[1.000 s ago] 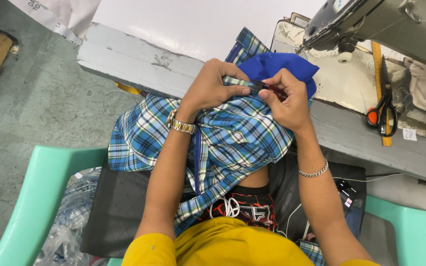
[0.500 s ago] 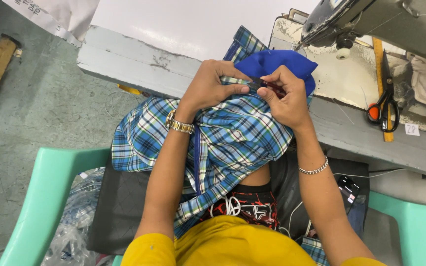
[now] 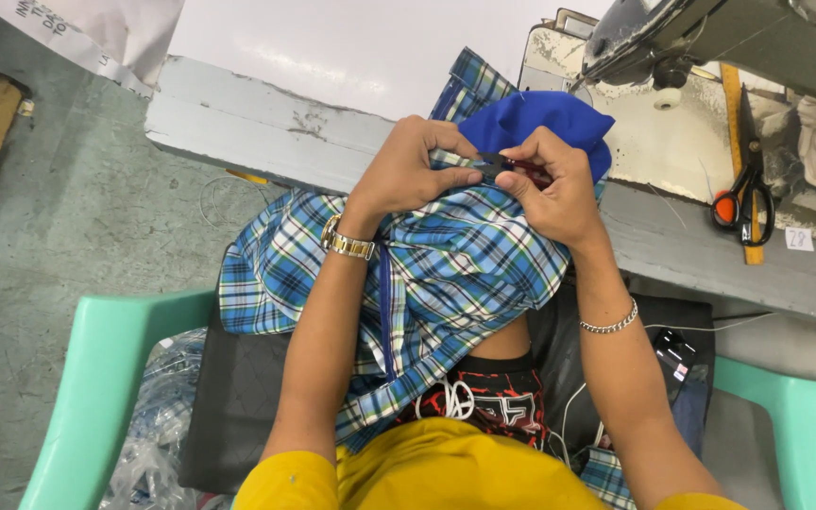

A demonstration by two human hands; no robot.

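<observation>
A blue plaid garment (image 3: pixel 446 274) with a plain blue lining (image 3: pixel 535 118) drapes from the table edge over my lap. My left hand (image 3: pixel 413 170) pinches a fold of the plaid cloth at its top. My right hand (image 3: pixel 554 189) grips a small dark thread snipper (image 3: pixel 512 166) with a reddish handle, its tip set against the cloth between both thumbs. A gold watch is on my left wrist and a silver bracelet on my right.
A sewing machine (image 3: pixel 710 38) stands at the back right on a worn grey table (image 3: pixel 257 123). Orange-handled scissors (image 3: pixel 743 194) lie on a yellow ruler. I sit on a green plastic chair (image 3: pixel 96 378) with a dark cushion; clear plastic bags lie below left.
My hands stay together at the fabric's top edge; the fingers have shifted slightly around the snipper. The view has moved a little.
</observation>
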